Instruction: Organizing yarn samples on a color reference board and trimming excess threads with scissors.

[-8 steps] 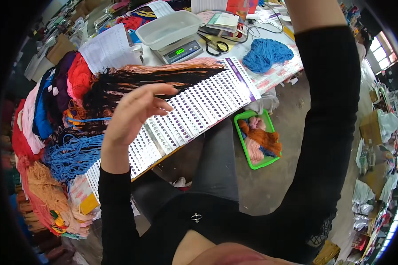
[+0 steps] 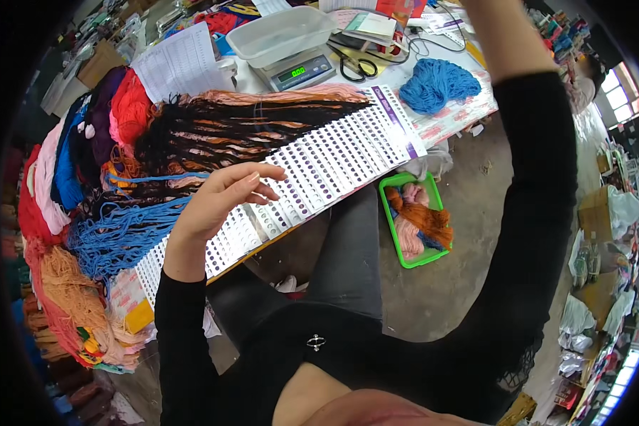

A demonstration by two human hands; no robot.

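My left hand [image 2: 228, 197] hovers over a long white card [image 2: 319, 167] punched with rows of round holes. Its fingers are loosely bent and apart, and I see nothing held between them. Strands of black thread [image 2: 227, 135] and peach-orange thread [image 2: 284, 94] lie across the card's far side, just beyond the fingertips. Blue yarn [image 2: 124, 238] is heaped left of that wrist. My right forearm [image 2: 500, 42] reaches up past the top edge, so the right hand itself is out of the picture.
A digital scale [image 2: 302, 73] carries a clear plastic tub [image 2: 282, 35]. Black scissors [image 2: 358, 67] and a blue yarn bundle [image 2: 439, 86] lie beside it. On the floor stands a green basket [image 2: 413, 264] of yarn. Coloured skeins [image 2: 50, 192] hang over the table's left end.
My left hand has dipped slightly toward the card, its fingers levelling out. My right forearm has shifted a little rightward at the top. The view has moved slightly.
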